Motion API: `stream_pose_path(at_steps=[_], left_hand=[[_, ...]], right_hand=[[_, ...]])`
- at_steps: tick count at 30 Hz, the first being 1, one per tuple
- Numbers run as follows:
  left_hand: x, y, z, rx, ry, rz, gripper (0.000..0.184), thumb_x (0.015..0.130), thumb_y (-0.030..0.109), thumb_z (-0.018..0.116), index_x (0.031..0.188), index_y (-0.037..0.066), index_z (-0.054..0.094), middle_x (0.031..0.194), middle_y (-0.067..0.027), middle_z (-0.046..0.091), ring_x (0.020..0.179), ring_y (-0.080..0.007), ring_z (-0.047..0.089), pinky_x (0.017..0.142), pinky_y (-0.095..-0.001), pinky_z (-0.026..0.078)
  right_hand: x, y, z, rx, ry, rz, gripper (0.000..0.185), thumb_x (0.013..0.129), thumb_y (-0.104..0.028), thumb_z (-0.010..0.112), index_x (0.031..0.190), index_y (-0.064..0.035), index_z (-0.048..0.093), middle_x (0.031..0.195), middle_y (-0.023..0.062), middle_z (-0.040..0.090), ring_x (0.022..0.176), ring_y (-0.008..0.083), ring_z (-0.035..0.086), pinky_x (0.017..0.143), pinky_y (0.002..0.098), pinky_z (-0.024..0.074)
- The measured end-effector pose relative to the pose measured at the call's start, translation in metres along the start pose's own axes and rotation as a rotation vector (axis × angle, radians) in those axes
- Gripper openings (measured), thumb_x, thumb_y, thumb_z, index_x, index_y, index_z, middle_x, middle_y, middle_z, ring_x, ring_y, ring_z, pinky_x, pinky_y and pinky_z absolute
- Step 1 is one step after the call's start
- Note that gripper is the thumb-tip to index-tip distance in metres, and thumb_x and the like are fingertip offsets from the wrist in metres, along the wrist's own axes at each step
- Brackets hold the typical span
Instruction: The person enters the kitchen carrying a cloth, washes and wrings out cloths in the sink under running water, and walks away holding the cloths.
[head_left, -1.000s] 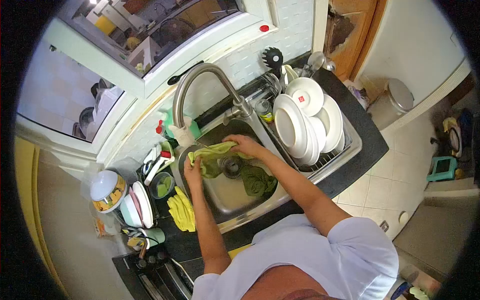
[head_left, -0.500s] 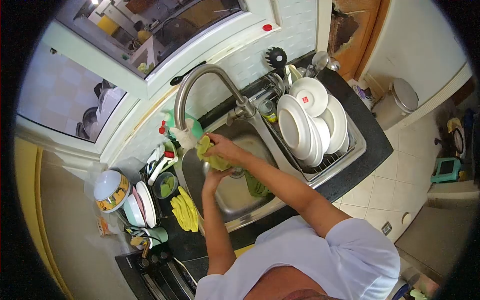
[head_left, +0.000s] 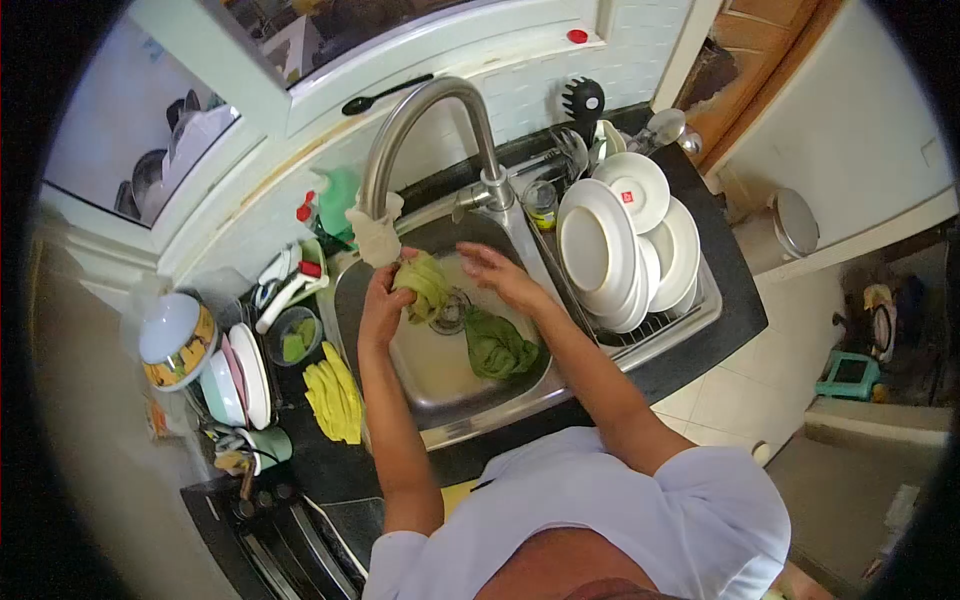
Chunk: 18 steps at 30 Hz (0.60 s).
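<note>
My left hand (head_left: pixel 382 308) is closed on a bunched light green cloth (head_left: pixel 426 287), just below the faucet (head_left: pixel 480 125) over the sink. To the right of it, my right hand (head_left: pixel 508 280) is apart from the cloth, its fingers spread and holding nothing. A darker green cloth (head_left: pixel 500 345) lies crumpled on the bottom of the metal sink (head_left: pixel 420 370), near the drain (head_left: pixel 452 312). A pale cover (head_left: pixel 374 232) wraps the faucet's spout.
White plates (head_left: pixel 590 250) stand in a dish rack at the right. Yellow gloves (head_left: pixel 333 397) lie left of the sink, near a small bowl (head_left: pixel 293 336) with green pieces. Stacked dishes (head_left: pixel 250 375) and a green bottle (head_left: pixel 338 200) stand nearby.
My right hand has let go of the light green cloth and moved right. The left hand now holds it alone. The view has shifted, showing more of the darker cloth.
</note>
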<state>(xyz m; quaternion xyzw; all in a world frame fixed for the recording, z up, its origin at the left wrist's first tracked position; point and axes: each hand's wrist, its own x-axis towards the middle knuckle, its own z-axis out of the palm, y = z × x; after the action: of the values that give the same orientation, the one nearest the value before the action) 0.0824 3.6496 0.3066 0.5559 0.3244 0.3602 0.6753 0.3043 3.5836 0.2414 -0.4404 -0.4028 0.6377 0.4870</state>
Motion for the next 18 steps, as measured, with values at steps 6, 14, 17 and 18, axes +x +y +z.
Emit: stream_pose_path(at_steps=[6, 14, 17, 18], left_hand=[[0.025, -0.024, 0.022, -0.512, 0.333, 0.010, 0.045, 0.085, 0.025, 0.051, 0.124, 0.004, 0.042, 0.116, -0.0093, 0.050, 0.105, -0.0229, 0.051, 0.089, -0.0327, 0.043], [0.021, -0.058, -0.013, 0.080, 0.238, -0.390, 0.067, 0.086, 0.056, 0.039, 0.129, 0.005, 0.041, 0.132, -0.0137, 0.042, 0.124, -0.0235, 0.036, 0.104, -0.0399, 0.025], [0.006, -0.081, -0.014, -0.555, 0.279, -0.346, 0.070, 0.084, 0.060, 0.038, 0.133, 0.009, 0.035, 0.129, -0.0149, 0.044, 0.119, -0.0267, 0.041, 0.098, -0.0437, 0.034], [0.006, -0.075, -0.002, -0.699, 0.181, -0.220, 0.070, 0.084, 0.059, 0.040, 0.133, 0.010, 0.034, 0.130, -0.0155, 0.043, 0.118, -0.0274, 0.042, 0.098, -0.0439, 0.036]], right_hand=[[0.028, 0.007, 0.041, 0.534, -0.164, -0.068, 0.061, 0.083, -0.031, 0.062, 0.134, -0.0130, 0.035, 0.118, 0.0104, 0.051, 0.111, 0.0218, 0.046, 0.082, 0.0371, 0.0462], [0.024, 0.033, 0.053, 0.861, -0.092, 0.375, 0.035, 0.083, -0.029, 0.062, 0.108, -0.0079, 0.049, 0.090, 0.0086, 0.057, 0.069, 0.0134, 0.055, 0.049, 0.0207, 0.0462], [0.013, 0.020, 0.080, 1.383, -0.236, 0.307, 0.043, 0.083, -0.031, 0.062, 0.114, -0.0067, 0.046, 0.095, 0.0105, 0.055, 0.070, 0.0130, 0.053, 0.048, 0.0195, 0.0445], [0.007, 0.008, 0.095, 1.452, -0.279, 0.261, 0.047, 0.083, -0.032, 0.062, 0.118, -0.0070, 0.043, 0.095, 0.0114, 0.053, 0.070, 0.0129, 0.051, 0.049, 0.0190, 0.0443]])
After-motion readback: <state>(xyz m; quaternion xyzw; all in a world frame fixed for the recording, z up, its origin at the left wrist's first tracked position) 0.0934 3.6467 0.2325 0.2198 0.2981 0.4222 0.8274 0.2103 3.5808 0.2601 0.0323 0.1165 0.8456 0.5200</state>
